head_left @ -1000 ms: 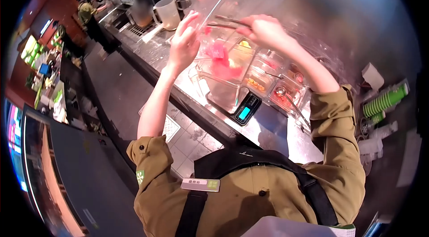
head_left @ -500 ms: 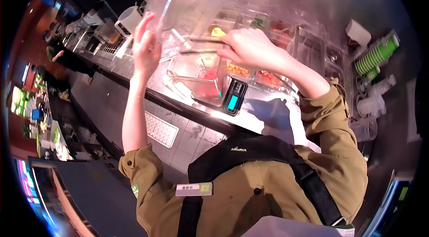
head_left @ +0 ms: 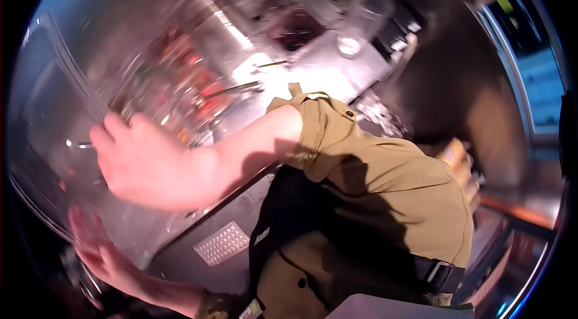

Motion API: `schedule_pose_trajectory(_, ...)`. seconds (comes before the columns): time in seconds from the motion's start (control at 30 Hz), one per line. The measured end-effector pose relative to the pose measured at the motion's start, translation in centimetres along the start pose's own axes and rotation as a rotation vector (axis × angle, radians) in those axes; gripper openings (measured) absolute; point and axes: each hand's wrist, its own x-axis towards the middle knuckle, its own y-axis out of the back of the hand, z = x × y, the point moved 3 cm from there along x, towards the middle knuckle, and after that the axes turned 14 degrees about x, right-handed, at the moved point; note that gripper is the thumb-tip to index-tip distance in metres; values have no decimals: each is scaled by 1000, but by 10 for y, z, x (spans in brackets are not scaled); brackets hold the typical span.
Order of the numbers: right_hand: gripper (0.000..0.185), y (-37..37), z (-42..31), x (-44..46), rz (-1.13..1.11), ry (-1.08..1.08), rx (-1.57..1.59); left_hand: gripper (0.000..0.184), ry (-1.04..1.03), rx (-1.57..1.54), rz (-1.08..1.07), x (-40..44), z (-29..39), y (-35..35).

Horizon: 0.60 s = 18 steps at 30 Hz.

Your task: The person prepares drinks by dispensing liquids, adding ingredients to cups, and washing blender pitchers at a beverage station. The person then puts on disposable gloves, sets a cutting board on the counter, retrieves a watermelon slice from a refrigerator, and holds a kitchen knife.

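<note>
A large clear plastic cover or bin (head_left: 72, 72) with thick rounded rims fills the left of the view; its exact kind is hard to make out. My right hand (head_left: 144, 159) has its fingers curled at the upper rim. Lower down, my left hand (head_left: 102, 253) is on the lower rim, with the thumb on the near side and the fingers dimly seen through the plastic. Behind my right forearm lie clear food containers (head_left: 189, 72) with red and green contents, blurred. Dark thin handles (head_left: 238, 87) stick out over the bright counter.
A dark red container (head_left: 295, 27) and a clear pitcher-like vessel (head_left: 364, 9) stand on the bright steel counter (head_left: 355, 72). Below the counter edge is a floor with a perforated metal plate (head_left: 223, 244). Another hand-like shape (head_left: 460, 168) shows blurred at right.
My view and body have swung round, so the containers now lie left of centre. Both hands moved to the left and lower in view, with the clear plastic between them.
</note>
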Motion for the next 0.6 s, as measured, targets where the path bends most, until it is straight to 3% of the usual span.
schedule_pose_trajectory(0.07,20,16,17,-31,-92,-91,-92,39,89,-98,-147,-20,-1,-41)
schedule_pose_trajectory(0.13,23,21,36,-60,-169,-171,-102,11,206,-204,-298,-42,-12,-83)
schedule_pose_trajectory(0.3,33,82,103,-169,144,-202,259,16,517,-472,-421,-118,-32,-181)
schedule_pose_trajectory(0.33,34,106,123,-206,344,-204,379,18,539,-479,-415,-131,-23,-193)
schedule_pose_trajectory(0.4,16,124,177,-310,640,-249,375,18,601,-457,-381,-157,-12,-209)
schedule_pose_trajectory(0.43,15,151,194,-354,743,-750,437,19,634,-440,-360,-170,-7,-213)
schedule_pose_trajectory(0.47,21,161,215,-402,836,-1047,403,18,659,-419,-350,-182,-5,-213)
schedule_pose_trajectory(0.53,15,172,268,-505,982,-1103,201,18,707,-373,-320,-205,5,-217)
schedule_pose_trajectory(0.6,11,186,317,-581,969,-1223,-22,14,839,-297,-249,-225,18,-221)
